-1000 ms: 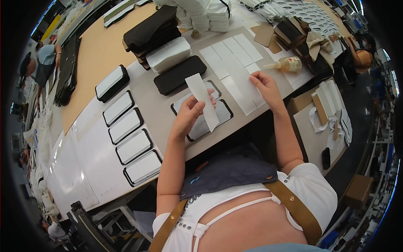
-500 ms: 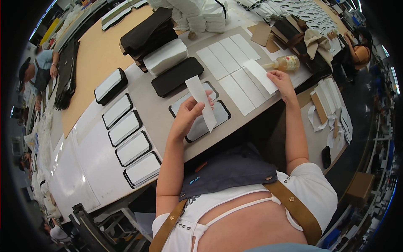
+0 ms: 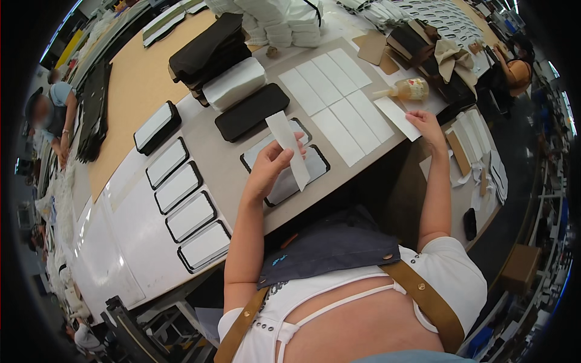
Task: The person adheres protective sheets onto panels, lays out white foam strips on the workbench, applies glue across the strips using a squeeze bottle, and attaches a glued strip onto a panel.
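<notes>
My left hand (image 3: 270,169) pinches a narrow white strip (image 3: 298,172), held tilted above the table. Beneath it lie grey-white panels with black edging (image 3: 316,162), partly covered by the hand and strip. Off to the right, my right hand (image 3: 428,128) grips one end of another white strip (image 3: 394,116) by the table's edge. Beside that strip, white strips (image 3: 354,130) lie flat in two rows on the grey work surface. A bottle of yellowish liquid with a nozzle (image 3: 414,89) lies on its side just beyond the right hand's strip.
A black rounded pad (image 3: 252,112), a white stack (image 3: 235,83) and a dark folded pile (image 3: 209,51) stand beyond my left hand. Several black-edged white panels (image 3: 178,187) line the left. Scraps (image 3: 472,151) cover a lower right surface. Co-workers (image 3: 54,112) are at left and far right.
My right hand has moved right with its strip, away from the laid-out rows. The left hand holds its strip in nearly the same place. The co-worker at left has shifted their arms.
</notes>
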The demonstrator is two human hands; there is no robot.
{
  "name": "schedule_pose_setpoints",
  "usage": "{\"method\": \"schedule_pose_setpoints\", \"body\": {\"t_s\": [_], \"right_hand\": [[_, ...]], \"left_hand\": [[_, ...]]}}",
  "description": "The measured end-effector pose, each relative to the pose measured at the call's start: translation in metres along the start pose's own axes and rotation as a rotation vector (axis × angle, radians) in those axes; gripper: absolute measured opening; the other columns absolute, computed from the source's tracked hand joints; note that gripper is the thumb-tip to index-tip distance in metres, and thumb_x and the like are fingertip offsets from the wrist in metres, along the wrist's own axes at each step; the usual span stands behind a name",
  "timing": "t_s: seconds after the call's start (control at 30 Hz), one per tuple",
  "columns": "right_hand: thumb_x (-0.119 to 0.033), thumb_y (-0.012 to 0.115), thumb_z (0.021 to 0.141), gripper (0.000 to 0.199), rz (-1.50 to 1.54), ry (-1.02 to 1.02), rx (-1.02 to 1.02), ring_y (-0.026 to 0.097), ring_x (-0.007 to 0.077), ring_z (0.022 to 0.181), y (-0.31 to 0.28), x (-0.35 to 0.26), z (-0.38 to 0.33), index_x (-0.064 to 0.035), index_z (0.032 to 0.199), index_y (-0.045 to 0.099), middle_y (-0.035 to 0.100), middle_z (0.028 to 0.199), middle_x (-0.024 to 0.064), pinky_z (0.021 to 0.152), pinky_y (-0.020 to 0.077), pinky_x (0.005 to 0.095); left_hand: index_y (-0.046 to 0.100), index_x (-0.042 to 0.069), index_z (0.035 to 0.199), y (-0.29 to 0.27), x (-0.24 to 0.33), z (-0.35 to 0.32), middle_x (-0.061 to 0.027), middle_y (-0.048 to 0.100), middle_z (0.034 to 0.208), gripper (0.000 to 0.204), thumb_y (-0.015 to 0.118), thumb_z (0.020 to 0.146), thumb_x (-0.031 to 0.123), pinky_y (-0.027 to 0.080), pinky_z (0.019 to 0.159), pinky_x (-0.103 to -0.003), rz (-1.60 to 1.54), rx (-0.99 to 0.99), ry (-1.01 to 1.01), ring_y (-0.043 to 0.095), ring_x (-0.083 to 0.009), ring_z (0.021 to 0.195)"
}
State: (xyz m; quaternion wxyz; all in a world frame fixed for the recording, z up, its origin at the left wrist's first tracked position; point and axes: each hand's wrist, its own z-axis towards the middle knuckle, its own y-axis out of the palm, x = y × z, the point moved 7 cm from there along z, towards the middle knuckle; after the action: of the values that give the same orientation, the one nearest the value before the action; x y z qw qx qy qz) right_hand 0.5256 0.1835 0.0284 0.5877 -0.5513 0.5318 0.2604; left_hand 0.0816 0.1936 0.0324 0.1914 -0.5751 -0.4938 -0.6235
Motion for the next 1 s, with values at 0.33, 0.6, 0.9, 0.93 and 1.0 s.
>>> {"method": "schedule_pose_setpoints", "body": {"t_s": [0.33,0.6,0.9,0.93,1.0], "right_hand": [[-0.015,0.077,0.083,0.017,-0.392,-0.253,0.187,0.062,0.0112,0.065,0.018,-0.012,0.025,-0.0016,0.09,0.071,0.069,0.071,0.0046,0.064,0.0482,0.0283],[-0.019,0.077,0.083,0.015,-0.595,-0.362,0.33,0.067,0.0253,0.07,0.034,-0.03,0.016,-0.006,0.087,0.07,0.071,0.075,0.0089,0.077,0.0477,0.0368],[-0.019,0.074,0.086,0.013,-0.726,-0.445,0.341,0.066,0.0254,0.072,0.044,-0.044,0.006,-0.0071,0.086,0.069,0.07,0.074,0.0077,0.081,0.0402,0.0362],[-0.019,0.074,0.086,0.013,-0.726,-0.445,0.341,0.066,0.0254,0.072,0.044,-0.044,0.006,-0.0071,0.086,0.069,0.07,0.074,0.0077,0.081,0.0402,0.0362],[-0.018,0.074,0.086,0.013,-0.727,-0.445,0.34,0.066,0.0255,0.072,0.044,-0.044,0.006,-0.0071,0.086,0.068,0.07,0.074,0.0077,0.082,0.0401,0.0362]], "left_hand": [[0.055,-0.002,0.137,-0.002,-0.001,0.002,-0.0098,0.064,0.127,0.062,0.072,0.092,0.038,0.051,0.104,-0.039,-0.011,-0.004,0.002,0.066,-0.0203,0.11],[0.056,0.002,0.139,-0.002,-0.002,0.002,-0.0088,0.066,0.118,0.066,0.073,0.09,0.043,0.047,0.105,-0.039,0.0,0.017,-0.011,0.065,-0.022,0.112],[0.056,0.002,0.139,-0.003,-0.001,0.002,-0.0093,0.066,0.119,0.066,0.074,0.089,0.042,0.047,0.105,-0.04,0.004,0.028,-0.016,0.065,-0.0226,0.111],[0.056,0.002,0.139,-0.003,-0.001,0.002,-0.0093,0.066,0.119,0.066,0.074,0.089,0.042,0.048,0.105,-0.04,0.007,0.028,-0.015,0.065,-0.0226,0.111],[0.056,0.002,0.139,-0.003,-0.002,0.002,-0.0093,0.066,0.119,0.066,0.074,0.089,0.042,0.048,0.104,-0.04,0.006,0.029,-0.015,0.065,-0.0225,0.111]]}}
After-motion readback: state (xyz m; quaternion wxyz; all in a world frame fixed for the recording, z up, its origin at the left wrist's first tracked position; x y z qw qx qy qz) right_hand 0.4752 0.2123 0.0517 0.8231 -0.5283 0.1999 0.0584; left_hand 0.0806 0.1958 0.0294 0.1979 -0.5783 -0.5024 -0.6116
